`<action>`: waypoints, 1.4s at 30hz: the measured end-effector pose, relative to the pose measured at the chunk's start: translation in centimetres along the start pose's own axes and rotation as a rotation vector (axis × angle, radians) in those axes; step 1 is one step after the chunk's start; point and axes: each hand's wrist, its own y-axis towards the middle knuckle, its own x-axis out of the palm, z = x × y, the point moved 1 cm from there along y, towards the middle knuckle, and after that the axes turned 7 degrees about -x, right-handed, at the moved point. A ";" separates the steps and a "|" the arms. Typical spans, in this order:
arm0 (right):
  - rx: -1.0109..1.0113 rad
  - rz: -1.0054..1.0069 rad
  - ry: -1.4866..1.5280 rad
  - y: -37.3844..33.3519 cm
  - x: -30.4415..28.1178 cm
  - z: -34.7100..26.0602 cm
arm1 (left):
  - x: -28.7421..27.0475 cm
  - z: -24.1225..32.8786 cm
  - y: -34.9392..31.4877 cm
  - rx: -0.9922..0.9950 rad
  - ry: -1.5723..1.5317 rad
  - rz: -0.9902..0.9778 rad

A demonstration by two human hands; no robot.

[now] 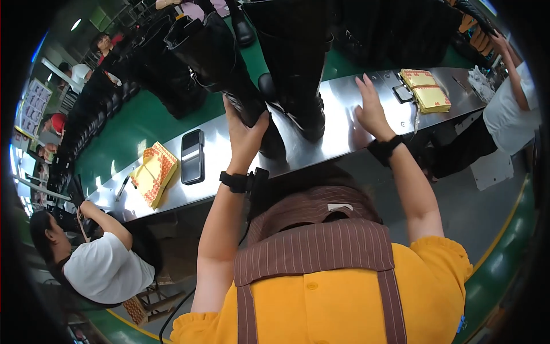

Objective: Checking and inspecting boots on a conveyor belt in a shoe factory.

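Head view shows our left hand (246, 133), at 11 o'clock, clasping a boot (215, 57) between thumb and fingers: tall, glossy black, wide-topped, leaning. At 2 o'clock, our right hand (373, 116) is open, thumb spread from fingers, apart from it.

Black boots (295, 69) blocking, 1 phone (192, 156) leftward, bare metal (341, 114) rightward

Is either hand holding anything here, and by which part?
The left hand holds a black boot by its lower part, near the ankle. The right hand is open and holds nothing.
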 end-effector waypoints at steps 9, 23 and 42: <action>0.139 0.080 -0.080 -7.3 -0.8 0.2 | 3.0 -2.6 -5.4 0.061 0.195 0.193; 0.022 0.041 -0.509 -6.6 -0.1 0.0 | 2.4 -5.2 -5.4 -0.123 0.219 0.294; 0.039 -0.059 0.107 -3.0 -1.8 -2.5 | 1.9 -5.9 -5.4 -0.041 0.280 0.299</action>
